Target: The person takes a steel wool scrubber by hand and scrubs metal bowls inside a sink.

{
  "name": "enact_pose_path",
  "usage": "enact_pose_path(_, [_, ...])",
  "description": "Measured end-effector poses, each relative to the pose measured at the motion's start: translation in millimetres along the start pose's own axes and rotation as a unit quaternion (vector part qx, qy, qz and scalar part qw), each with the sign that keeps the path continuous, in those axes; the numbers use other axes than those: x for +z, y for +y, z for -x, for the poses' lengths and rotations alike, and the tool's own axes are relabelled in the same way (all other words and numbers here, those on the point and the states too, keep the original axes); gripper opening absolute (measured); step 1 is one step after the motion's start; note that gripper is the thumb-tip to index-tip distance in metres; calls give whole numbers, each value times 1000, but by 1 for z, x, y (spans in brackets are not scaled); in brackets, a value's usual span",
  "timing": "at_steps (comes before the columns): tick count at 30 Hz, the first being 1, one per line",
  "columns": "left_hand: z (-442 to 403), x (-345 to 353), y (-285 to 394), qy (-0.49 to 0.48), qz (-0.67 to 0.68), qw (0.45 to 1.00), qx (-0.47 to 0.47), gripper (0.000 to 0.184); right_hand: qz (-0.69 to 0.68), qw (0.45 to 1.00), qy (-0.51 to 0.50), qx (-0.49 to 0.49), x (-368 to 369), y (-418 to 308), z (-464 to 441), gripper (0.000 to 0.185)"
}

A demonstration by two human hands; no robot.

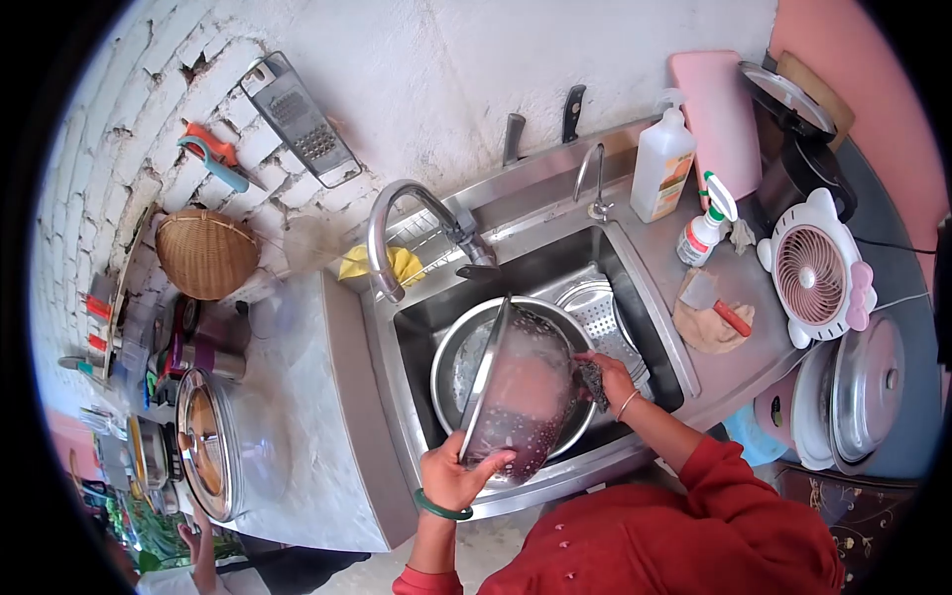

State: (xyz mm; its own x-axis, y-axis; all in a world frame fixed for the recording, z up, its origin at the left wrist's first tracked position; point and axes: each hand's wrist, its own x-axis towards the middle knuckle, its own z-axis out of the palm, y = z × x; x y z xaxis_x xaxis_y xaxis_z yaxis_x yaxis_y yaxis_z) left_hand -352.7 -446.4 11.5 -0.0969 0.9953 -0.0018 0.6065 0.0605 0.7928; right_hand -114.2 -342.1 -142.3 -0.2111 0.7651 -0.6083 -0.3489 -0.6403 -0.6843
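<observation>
My left hand [458, 478], a green bangle at its wrist, grips the lower rim of a shiny metal bowl [526, 387] patterned with small dots, perhaps holes as in a colander. The bowl is tipped on its side over the sink, its outer face reflecting red. In my right hand [615, 375] is a dark grey scouring pad [593, 384], pressed against or close beside the bowl's right side; exact contact is hard to tell. Behind and below stands a wide steel basin [446, 349] in the sink [409, 342]. A perforated steel plate [607, 319] leans at the sink's right.
A curved faucet [382, 228] arches over the sink's left side, with a yellow cloth [397, 266] behind it. On the right are a pump bottle [662, 169], a spray bottle [696, 238], a cleaver-like scraper on a cloth [709, 332] and a fan [811, 268]. Another person's arm [203, 555] shows lower left.
</observation>
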Motion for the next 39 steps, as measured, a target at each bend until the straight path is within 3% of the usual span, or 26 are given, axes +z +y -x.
enact_pose_path(1, [3,7,-7,-26,-86,996,22,35,-29,999,19,-34,-1,-7,5,36])
enact_pose_path(2, [0,10,14,-30,-110,991,68,37,-20,999,19,-31,-4,-12,8,36])
enact_pose_path(4, [9,32,2,-30,-164,975,149,44,5,992,51,-117,-13,-19,13,41])
enact_pose_path(6, [17,48,-11,-58,-163,963,209,36,39,993,49,-97,-16,-28,17,48])
enact_pose_path(8, [24,63,-33,-72,-189,954,220,24,145,976,71,-147,-19,-26,15,53])
enact_pose_path(11, [31,78,-60,-58,-202,955,210,11,234,965,52,-108,-24,-17,10,56])
enact_pose_path(14, [43,95,-83,-30,-219,956,191,18,316,944,10,-99,-14,-7,5,53])
enact_pose_path(16, [46,98,-88,-29,-207,961,179,22,431,895,10,-114,-18,11,-12,47])
enact_pose_path(18, [46,101,-93,-42,-233,958,160,23,438,893,12,-106,-14,16,-19,40])
enact_pose_path(20, [48,102,-101,-82,-237,961,120,21,584,806,69,-60,-6,14,-18,38])
enact_pose_path(21, [47,100,-100,-90,-198,971,100,22,587,805,66,-60,-12,20,-24,38])
enact_pose_path(23, [45,91,-102,-93,-129,984,78,32,513,856,35,-44,-31,36,-41,39])
enact_pose_path(24, [43,82,-103,-63,-99,991,71,35,515,855,35,-41,-25,31,-34,39])
enact_pose_path(26, [38,66,-109,69,-120,989,48,41,646,758,63,-71,-14,21,-21,44])
enact_pose_path(28, [37,64,-137,177,-164,968,-69,49,667,739,58,-73,-13,20,-24,46])
enact_pose_path(29, [39,67,-158,184,-200,956,-115,61,687,721,54,-77,-12,19,-25,47])
enact_pose_path(30, [36,67,-162,185,-198,955,-118,61,689,719,53,-77,-10,17,-26,47])
enact_pose_path(32, [25,69,-167,104,-131,941,-293,69,719,693,24,-56,-4,10,-28,51])
enact_pose_path(33, [21,71,-170,111,-132,931,-321,76,721,690,24,-55,-3,9,-27,51])
enact_pose_path(35, [13,74,-177,120,-141,922,-340,76,691,700,78,-160,2,6,-23,50])
enact_pose_path(36, [11,75,-183,129,-154,912,-357,75,694,698,77,-160,7,3,-19,50])
enact_pose_path(38, [15,88,-210,189,-175,903,-344,67,635,666,136,-366,20,-7,-11,47])
enact_pose_path(39, [16,90,-213,208,-143,904,-345,60,612,663,116,-414,31,-13,-7,43])
